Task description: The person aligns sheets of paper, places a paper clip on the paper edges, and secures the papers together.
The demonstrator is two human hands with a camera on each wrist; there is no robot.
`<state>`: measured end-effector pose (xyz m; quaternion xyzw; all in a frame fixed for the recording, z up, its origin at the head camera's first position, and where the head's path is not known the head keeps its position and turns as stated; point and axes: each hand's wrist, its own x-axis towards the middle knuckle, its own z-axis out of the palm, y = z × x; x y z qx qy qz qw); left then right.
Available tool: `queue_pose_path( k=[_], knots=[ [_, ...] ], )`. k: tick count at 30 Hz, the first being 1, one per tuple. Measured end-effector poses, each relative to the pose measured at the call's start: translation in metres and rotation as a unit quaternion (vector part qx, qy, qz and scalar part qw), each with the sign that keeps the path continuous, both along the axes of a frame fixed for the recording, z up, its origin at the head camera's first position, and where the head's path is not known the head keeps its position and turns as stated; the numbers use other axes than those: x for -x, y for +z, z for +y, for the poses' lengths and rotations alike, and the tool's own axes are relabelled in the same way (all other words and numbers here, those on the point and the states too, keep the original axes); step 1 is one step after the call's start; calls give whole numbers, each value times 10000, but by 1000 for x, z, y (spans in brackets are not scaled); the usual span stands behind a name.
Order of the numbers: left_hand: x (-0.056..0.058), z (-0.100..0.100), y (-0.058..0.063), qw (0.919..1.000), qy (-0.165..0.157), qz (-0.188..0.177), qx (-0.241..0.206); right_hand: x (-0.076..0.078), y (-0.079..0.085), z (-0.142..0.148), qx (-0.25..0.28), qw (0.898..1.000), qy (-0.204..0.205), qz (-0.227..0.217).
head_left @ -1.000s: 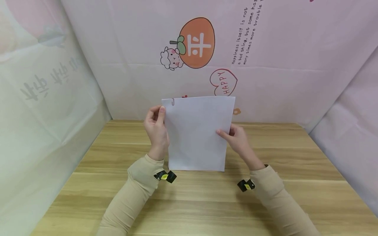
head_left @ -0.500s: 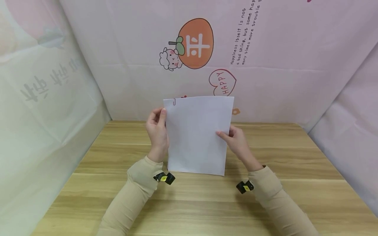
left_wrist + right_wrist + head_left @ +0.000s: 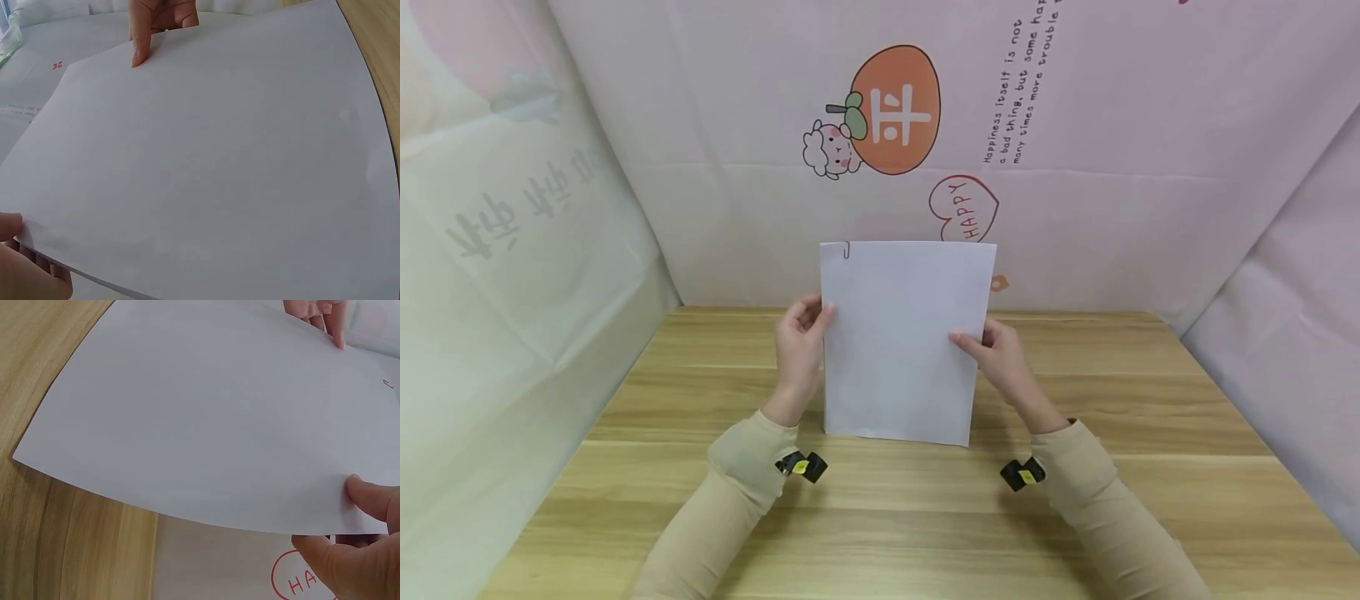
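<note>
White sheets of paper [image 3: 902, 350] stand upright in the head view, held between both hands, with the lower edge down at the table. A small reddish paper clip [image 3: 847, 250] sits on the top edge near the upper left corner. On the left edge, below that corner, my left hand [image 3: 801, 342] pinches the paper between thumb and fingers. My right hand [image 3: 1003, 358] grips the right edge around mid-height, its thumb [image 3: 369, 494] on the near face and the other fingers behind. The right wrist view also shows the clip [image 3: 388, 384] at its right side.
The wood-grain table [image 3: 880, 533] extends beneath the hands and forward to a printed cloth backdrop [image 3: 745, 225]. Cloth walls rise at the left [image 3: 512, 275] and right [image 3: 1292, 325]. Black wrist cameras [image 3: 801, 467] are worn at both cuffs.
My left hand has slid down the paper's left edge, away from the clipped corner. The paper has shifted and straightened slightly; my right hand keeps its grip in nearly the same place.
</note>
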<state>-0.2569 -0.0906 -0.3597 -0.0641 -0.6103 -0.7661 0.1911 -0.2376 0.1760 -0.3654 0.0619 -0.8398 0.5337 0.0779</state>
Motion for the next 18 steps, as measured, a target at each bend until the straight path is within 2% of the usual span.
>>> queue_pose_path(
  k=[8,18],
  knots=[
    [-2,-9,-11,9953,-202,-469,817,-1,1,1,151,9997,58,-170],
    [-6,-16,-21,9886,-556,-659,1232,2,-2,4,152,9994,73,-311]
  ],
)
